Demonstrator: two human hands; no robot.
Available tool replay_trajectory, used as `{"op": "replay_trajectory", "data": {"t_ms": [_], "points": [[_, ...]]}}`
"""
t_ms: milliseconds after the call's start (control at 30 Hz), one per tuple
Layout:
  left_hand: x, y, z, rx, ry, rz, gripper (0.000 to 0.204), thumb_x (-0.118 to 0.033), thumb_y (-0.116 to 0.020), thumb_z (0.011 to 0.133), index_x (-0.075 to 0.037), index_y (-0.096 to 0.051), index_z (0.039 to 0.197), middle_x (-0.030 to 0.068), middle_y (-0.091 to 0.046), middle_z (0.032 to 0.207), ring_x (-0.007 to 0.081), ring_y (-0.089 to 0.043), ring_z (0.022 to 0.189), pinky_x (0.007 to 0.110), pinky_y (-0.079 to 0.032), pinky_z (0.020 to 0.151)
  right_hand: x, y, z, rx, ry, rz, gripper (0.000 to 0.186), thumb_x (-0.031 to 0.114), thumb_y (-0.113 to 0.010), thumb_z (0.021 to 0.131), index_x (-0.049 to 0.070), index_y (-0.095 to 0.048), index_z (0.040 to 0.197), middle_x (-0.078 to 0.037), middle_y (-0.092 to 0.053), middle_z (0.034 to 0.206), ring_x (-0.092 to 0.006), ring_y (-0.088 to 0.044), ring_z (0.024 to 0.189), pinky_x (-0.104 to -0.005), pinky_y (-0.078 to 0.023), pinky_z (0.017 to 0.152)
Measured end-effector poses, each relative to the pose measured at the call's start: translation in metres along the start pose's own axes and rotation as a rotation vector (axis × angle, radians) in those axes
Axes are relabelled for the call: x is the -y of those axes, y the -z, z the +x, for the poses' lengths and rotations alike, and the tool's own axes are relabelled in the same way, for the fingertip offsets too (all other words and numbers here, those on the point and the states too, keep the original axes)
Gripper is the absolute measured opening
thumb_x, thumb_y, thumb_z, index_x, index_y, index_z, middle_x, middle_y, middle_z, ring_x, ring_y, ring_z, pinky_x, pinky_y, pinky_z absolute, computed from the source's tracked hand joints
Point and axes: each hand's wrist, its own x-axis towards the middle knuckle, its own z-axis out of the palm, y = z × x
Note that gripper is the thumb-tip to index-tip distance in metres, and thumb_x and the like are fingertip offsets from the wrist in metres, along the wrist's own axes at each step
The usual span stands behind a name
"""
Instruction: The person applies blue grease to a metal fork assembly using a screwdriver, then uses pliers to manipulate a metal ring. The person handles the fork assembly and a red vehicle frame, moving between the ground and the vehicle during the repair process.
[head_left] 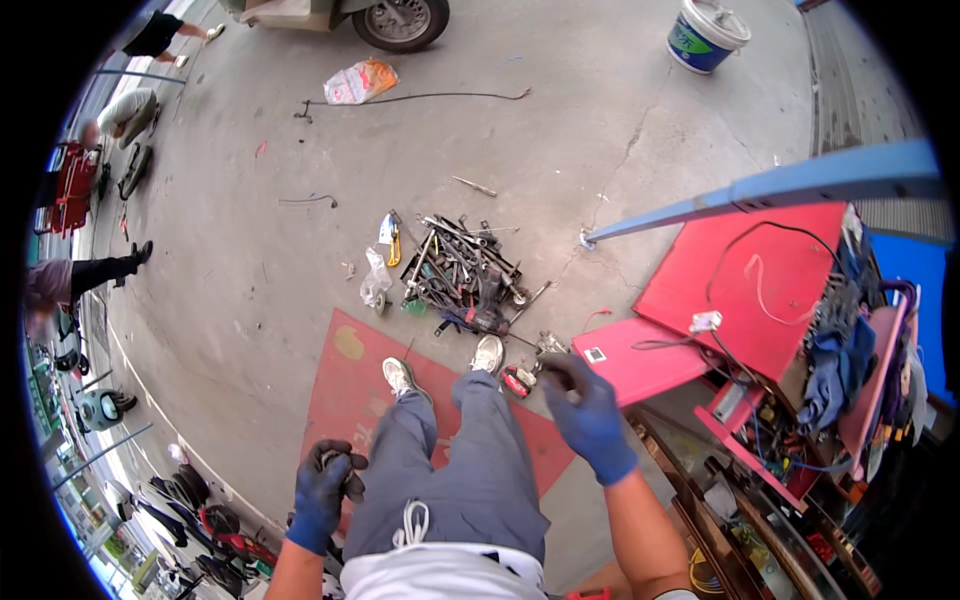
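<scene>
I wear dark-palmed blue work gloves. My left hand (326, 492) is beside my left thigh, its fingers curled in; something small may be in them, but I cannot make it out. My right hand (590, 418) hovers beyond my right knee with its fingers bent and pressed together, their inside hidden. Close to it on the ground are a red-and-black tool part (519, 381) and a small metal piece (550, 343). Ahead of my shoes lies a heap of hand tools (465, 262), with wrenches and bars, and a dark power drill (487, 316) at its near side.
I stand on a red mat (345, 400). To the right are a red cabinet (745, 275) with a pulled-out drawer (735, 440) and a slanting blue post (750, 190). A screwdriver (474, 187), a bucket (706, 38) and a scooter wheel (400, 20) are farther off. Other people are at left.
</scene>
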Motion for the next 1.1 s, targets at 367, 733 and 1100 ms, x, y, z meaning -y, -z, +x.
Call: {"op": "replay_trajectory", "data": {"t_ms": [367, 733, 1100], "points": [[0.190, 0.008, 0.169, -0.082, 0.270, -0.156, 0.029, -0.009, -0.060, 0.092, -0.001, -0.053, 0.119, 0.0138, -0.067, 0.093, 0.0165, -0.059, 0.061, 0.028, -0.049, 0.056, -0.421, -0.237, 0.223, 0.203, 0.210, -1.046, 0.018, 0.017, -0.058, 0.082, 0.009, -0.064, 0.097, -0.014, -0.066, 0.097, -0.0293, -0.065, 0.092, -0.0407, -0.053, 0.073], [0.255, 0.000, 0.219, 0.043, 0.566, -0.488, 0.034, -0.014, -0.066, 0.093, -0.001, -0.055, 0.122, 0.0120, -0.068, 0.095, 0.0151, -0.060, 0.065, 0.028, -0.051, 0.059, -0.421, -0.274, 0.284, 0.900, 0.056, -1.781, 0.030, 0.023, -0.050, 0.091, 0.013, -0.075, 0.103, -0.008, -0.071, 0.106, -0.0271, -0.054, 0.117, -0.0570, -0.025, 0.109], [0.254, 0.015, 0.237, 0.045, 0.620, -0.515, 0.031, -0.011, -0.065, 0.091, -0.001, -0.056, 0.119, 0.0149, -0.068, 0.097, 0.0180, -0.063, 0.066, 0.030, -0.055, 0.059, -0.488, -0.248, 0.253, 0.190, 0.018, -0.854, 0.023, 0.028, -0.061, 0.086, 0.008, -0.066, 0.096, -0.018, -0.067, 0.096, -0.0344, -0.063, 0.099, -0.0494, -0.045, 0.091]]}}
